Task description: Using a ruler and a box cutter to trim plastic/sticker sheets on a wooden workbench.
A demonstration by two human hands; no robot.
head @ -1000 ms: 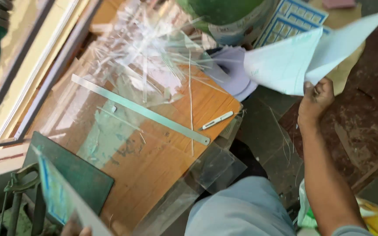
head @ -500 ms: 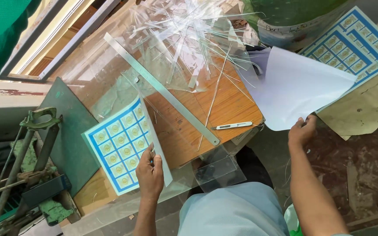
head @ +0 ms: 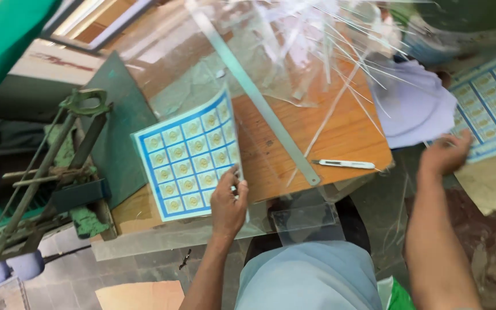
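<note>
The wooden board (head: 317, 132) fills the middle of your view, tilted, with a clear sheet of glass (head: 202, 74) lying over its upper part and a heap of thin clear offcut strips (head: 328, 46) piled at the far end. To the left stands a green metal frame (head: 47, 172), beside a dark green panel (head: 119, 132). A long metal ruler (head: 254, 95) runs diagonally across the board from the top down to its near edge. The blue-and-white sticker sheet (head: 188, 158), printed as a grid of small round labels, lies on the left part of the board, just left of the ruler. Your left hand (head: 228, 204) pinches that sheet at its lower right corner, fingers closed on the edge. Your right hand (head: 446, 154) reaches out to the right, resting on the edge of a second sticker sheet (head: 495, 103) next to white paper (head: 414, 106); whether it grips is not clear. A small white craft knife (head: 344, 164) lies on the board near the ruler's lower end, apart from both hands.
</note>
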